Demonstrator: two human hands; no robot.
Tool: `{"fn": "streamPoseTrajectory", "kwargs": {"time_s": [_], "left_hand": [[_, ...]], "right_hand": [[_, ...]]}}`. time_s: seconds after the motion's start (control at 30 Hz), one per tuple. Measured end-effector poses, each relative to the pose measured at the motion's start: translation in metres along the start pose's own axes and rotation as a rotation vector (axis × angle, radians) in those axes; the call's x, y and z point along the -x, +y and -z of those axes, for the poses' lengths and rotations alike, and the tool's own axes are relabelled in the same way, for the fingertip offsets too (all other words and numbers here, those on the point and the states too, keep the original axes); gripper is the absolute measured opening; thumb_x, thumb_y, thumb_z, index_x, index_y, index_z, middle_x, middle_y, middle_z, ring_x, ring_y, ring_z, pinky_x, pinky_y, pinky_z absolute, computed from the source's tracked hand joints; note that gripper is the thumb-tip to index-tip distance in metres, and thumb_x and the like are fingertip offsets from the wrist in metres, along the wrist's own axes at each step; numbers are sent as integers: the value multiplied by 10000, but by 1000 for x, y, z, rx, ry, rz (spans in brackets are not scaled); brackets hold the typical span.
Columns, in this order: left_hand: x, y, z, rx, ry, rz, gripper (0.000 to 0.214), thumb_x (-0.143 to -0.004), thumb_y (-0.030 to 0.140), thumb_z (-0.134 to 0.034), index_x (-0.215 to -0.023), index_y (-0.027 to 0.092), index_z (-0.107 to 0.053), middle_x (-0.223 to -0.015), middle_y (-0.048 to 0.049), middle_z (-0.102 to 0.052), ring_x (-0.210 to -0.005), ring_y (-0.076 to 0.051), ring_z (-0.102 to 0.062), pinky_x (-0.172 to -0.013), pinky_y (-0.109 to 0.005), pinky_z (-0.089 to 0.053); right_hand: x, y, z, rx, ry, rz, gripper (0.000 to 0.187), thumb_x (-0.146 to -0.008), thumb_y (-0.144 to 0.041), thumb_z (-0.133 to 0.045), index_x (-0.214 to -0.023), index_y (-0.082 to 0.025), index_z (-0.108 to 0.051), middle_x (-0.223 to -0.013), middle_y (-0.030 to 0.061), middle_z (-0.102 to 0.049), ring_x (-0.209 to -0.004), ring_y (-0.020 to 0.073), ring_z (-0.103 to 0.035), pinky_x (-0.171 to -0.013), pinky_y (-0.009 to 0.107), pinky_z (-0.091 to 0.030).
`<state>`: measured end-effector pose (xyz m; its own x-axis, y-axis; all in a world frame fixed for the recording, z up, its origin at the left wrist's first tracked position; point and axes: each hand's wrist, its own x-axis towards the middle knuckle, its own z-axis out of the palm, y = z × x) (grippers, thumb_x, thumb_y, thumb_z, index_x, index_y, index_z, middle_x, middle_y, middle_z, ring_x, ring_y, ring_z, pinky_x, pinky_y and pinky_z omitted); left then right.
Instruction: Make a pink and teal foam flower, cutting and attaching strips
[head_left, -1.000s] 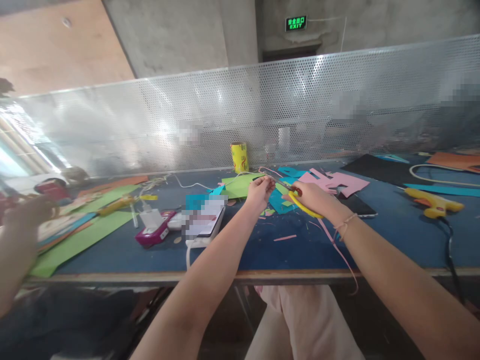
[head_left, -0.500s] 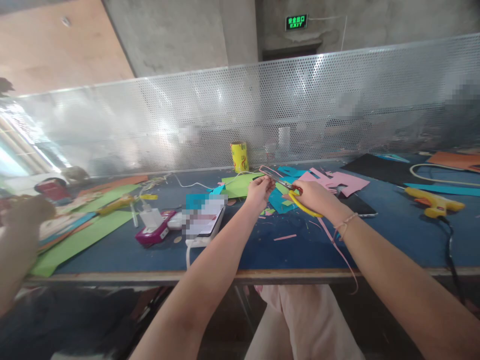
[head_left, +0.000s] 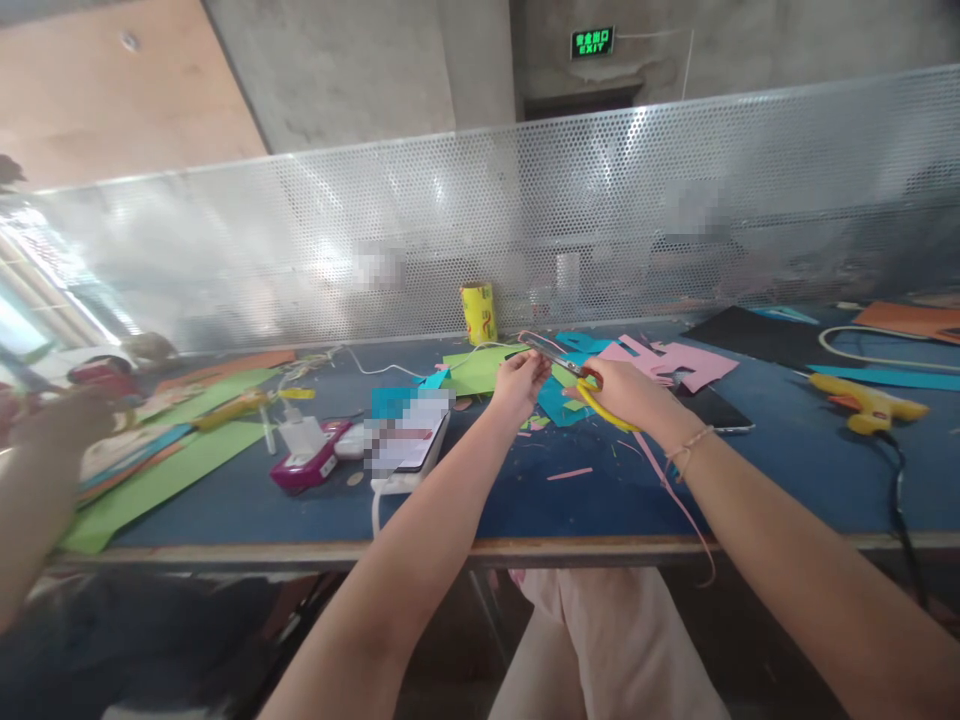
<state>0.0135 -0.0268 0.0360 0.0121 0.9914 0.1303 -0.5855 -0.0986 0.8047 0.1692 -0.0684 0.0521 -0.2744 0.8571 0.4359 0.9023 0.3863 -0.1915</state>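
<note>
My left hand is closed in a pinch above the table, at the scissor blades. A thin pink paper strip shows just beyond its fingertips; the part between the fingers is hidden. My right hand grips scissors with yellow handles, their metal blades pointing left to my left fingers. How far the blades are apart is too small to tell. Below my right hand a long pink strip hangs over the table's front edge. Cut pink paper and blue paper lie behind and between the hands.
To the left are a phone, a magenta power strip and green sheets, with another person's blurred arm. A yellow glue gun with a cord lies right. A yellow roll stands before the perforated metal screen.
The scissor handles have shifted slightly in my right hand. My left hand stays in place. At the far left the other person's hand has moved a little.
</note>
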Motion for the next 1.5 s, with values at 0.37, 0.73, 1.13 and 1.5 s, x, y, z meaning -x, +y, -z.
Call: {"fn": "streamPoseTrajectory", "kwargs": {"time_s": [0.37, 0.73, 1.13, 1.5], "left_hand": [[0, -1, 0, 6, -19, -14, 145, -710, 120, -589, -610, 142, -487, -563, 29, -522, -567, -45, -532, -698, -196, -449], [1, -2, 0, -2, -83, -45, 143, -715, 148, -591, -620, 144, -483, -588, 30, -528, -578, -42, -523, -715, -199, -440], [1, -4, 0, -35, -59, -37, 136, -706, 179, -612, -621, 137, -515, -562, 32, -516, -562, -43, -514, -705, -201, -438], [2, -3, -1, -36, -56, -22, 149, -718, 174, -601, -604, 135, -513, -552, 28, -516, -561, -39, -517, -701, -188, -441]], "right_hand": [[0, -4, -4, 35, 44, -9, 373, -739, -491, -519, -931, -172, -534, -919, 112, -631, -794, 223, -587, -621, 289, -392], [0, -5, -2, 42, 63, -26, 374, -743, -498, -508, -930, -177, -554, -877, 103, -642, -775, 223, -593, -583, 282, -380], [3, -8, 1, 93, 41, -45, 347, -750, -489, -493, -896, -180, -552, -808, 91, -649, -733, 216, -598, -532, 267, -338], [1, -4, -4, 77, 39, -26, 355, -744, -501, -489, -883, -183, -564, -805, 93, -650, -721, 222, -597, -536, 276, -352]]}}
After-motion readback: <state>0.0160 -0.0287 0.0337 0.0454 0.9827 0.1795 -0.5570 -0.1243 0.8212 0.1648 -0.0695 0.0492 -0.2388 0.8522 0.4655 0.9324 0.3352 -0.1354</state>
